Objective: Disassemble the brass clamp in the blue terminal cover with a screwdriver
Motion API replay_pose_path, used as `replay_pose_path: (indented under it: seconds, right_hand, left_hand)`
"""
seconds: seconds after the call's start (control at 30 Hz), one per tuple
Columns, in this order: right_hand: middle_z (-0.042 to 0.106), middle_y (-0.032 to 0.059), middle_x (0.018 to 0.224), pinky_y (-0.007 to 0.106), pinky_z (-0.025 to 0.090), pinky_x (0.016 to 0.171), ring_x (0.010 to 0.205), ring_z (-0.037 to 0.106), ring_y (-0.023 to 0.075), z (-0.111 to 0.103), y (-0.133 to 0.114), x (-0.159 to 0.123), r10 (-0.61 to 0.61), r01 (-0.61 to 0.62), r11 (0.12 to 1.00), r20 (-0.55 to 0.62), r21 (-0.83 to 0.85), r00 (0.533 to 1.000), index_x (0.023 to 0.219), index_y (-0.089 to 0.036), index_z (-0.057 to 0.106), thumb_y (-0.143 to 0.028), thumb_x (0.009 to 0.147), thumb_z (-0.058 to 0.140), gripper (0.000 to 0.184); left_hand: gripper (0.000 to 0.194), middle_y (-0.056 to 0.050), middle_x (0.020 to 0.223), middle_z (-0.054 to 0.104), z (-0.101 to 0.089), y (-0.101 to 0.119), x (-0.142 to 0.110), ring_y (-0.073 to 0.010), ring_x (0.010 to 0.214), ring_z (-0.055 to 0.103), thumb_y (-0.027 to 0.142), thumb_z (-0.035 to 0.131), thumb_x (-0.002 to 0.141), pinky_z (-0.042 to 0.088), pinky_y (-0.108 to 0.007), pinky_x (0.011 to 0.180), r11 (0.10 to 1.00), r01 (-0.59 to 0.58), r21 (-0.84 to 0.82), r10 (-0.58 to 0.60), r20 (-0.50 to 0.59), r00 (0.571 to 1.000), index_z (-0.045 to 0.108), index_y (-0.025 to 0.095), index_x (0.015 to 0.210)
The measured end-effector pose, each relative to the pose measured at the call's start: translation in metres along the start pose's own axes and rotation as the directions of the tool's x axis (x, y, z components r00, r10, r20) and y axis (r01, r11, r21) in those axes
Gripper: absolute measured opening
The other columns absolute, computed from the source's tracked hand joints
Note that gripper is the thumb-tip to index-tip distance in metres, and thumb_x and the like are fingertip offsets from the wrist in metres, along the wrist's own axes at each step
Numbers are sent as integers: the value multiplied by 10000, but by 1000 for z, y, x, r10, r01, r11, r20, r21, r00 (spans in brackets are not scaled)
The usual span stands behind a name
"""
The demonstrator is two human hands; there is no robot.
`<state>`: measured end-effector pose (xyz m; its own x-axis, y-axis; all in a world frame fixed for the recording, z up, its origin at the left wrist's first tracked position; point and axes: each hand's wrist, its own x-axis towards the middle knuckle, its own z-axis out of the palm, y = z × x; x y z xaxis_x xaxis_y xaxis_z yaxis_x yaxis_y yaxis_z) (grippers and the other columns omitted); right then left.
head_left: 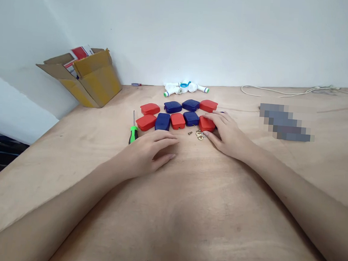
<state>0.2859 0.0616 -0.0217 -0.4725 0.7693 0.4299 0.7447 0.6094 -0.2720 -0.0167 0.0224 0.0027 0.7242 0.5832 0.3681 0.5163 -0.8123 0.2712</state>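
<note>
My right hand [229,137] has its fingers and thumb around a red plastic case [206,124] at the right of the front row. Close to that thumb lie small brass-coloured metal parts [200,135] and a small screw-like piece [190,133]. My left hand [151,151] rests on the table, thumb and fingers apart, holding nothing. Just beyond it are a blue case [162,122] and a red case [146,122]. A green-and-black screwdriver [133,134] lies to its left, the handle's lower end partly hidden by this hand.
Several more red and blue cases [172,106] form a back row. Behind them lie white plastic items with green ends [186,88] and another screwdriver [137,84]. An open cardboard box [96,84] stands at the back left. A white cable [273,92] and a blurred-out object [286,123] are at right.
</note>
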Motion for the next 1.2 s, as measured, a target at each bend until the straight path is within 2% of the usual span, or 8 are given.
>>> replay_pose_path:
  seconds: [0.2,0.4,0.67,0.8,0.9,1.0,1.1,1.2]
  right_hand:
    - [542,219,1494,622,367,1195,1405,461,394,2,4,-2,-15,15,999,-7,-40,1000,1460,-100,503,-355,972,567,554]
    - [574,166,1446,623,367,1186,1355,498,356,0,4,-1,-50,50,999,-10,22,999,1435,-195,497,-332,979,568,481]
    - [588,135,1439,628,254,1257,1384,509,335,-17,-17,-2,19,15,980,-170,199,985,1435,-261,511,-385,980,605,481]
    - [557,68,1537,494,399,1228,1439,506,253,-22,-44,-2,263,-129,737,-105,663,959,1435,-305,519,-403,1063,464,389]
    - [599,72,1507,485,520,1133,1342,618,255,-18,-61,1,332,-228,359,105,905,937,1354,-291,569,-487,1095,313,414]
    - [701,111,1366,486,567,1079,1179,726,263,-13,-73,2,344,-349,42,314,936,885,1265,-250,623,-563,1071,363,451]
    - [767,102,1207,431,625,987,1022,769,225,-9,-79,-2,340,-423,-9,400,906,851,1149,-216,690,-516,1053,481,378]
    - [781,77,1090,338,665,808,856,755,176,-6,-80,-5,310,-465,178,399,867,863,1064,-207,725,-464,1051,514,333]
  left_hand:
    - [327,-129,1350,659,1,-1,-1,-257,1229,643,256,605,995,571,-459,1061,1000,12,-2,-12,11,1000,648,176,1309]
    - [338,-129,1354,656,0,-1,-1,-260,1238,640,253,606,992,567,-470,1064,1000,24,-14,-24,22,999,640,185,1322]
    - [367,-126,1375,640,-1,-1,-1,-261,1258,628,270,599,996,553,-469,1081,998,59,-31,-58,29,998,619,196,1354]
    - [417,-125,1378,637,-3,1,-1,-275,1253,631,309,608,988,558,-478,1064,993,117,-17,-116,44,992,589,209,1393]
    - [474,-114,1384,644,-4,3,-1,-278,1244,642,356,605,992,564,-478,1041,982,187,10,-187,53,981,530,224,1441]
    - [556,-93,1410,644,-5,5,-1,-270,1259,640,427,608,997,559,-463,1040,973,233,-4,-232,41,972,453,249,1501]
    - [611,-89,1433,633,-6,6,0,-271,1278,627,483,642,976,558,-443,1031,975,221,-30,-220,19,975,443,266,1511]
    - [597,-91,1341,680,-6,6,1,-257,1205,648,488,700,939,562,-421,1002,989,138,-60,-140,-23,990,515,253,1457]
